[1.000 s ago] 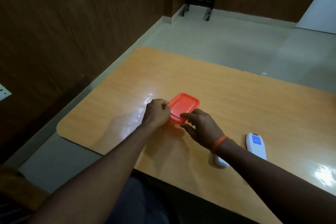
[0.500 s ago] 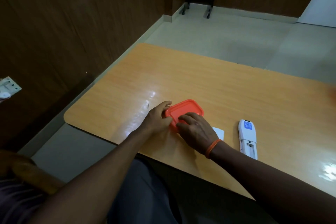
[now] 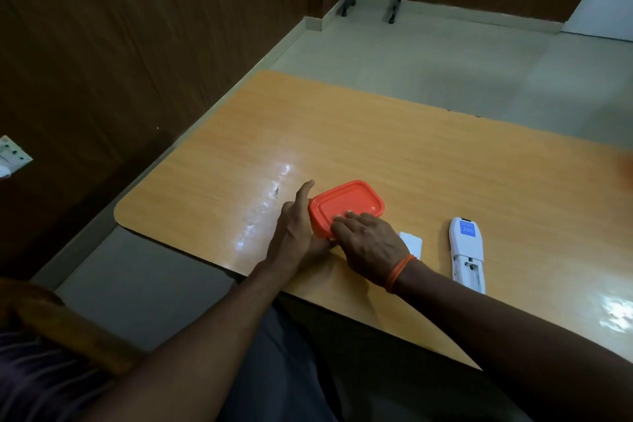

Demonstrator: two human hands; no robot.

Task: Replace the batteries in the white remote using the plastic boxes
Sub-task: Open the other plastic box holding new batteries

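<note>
Left hand (image 3: 295,230) is cupping the near-left corner of the orange plastic box (image 3: 346,207), forefinger stretched along its side, partly closed against it. Right hand (image 3: 370,243), just beside, is lying flat with fingertips (image 3: 339,217) pressing on the smooth, rounded-rectangle lid, fingers extended rather than curled; an orange band (image 3: 399,273) is circling its wrist. Past that hand a small white cover piece (image 3: 412,243) is resting on the glossy wood-grain worktop (image 3: 445,161). Further right, the white remote (image 3: 467,255) is lying back-up, its battery bay exposed.
</note>
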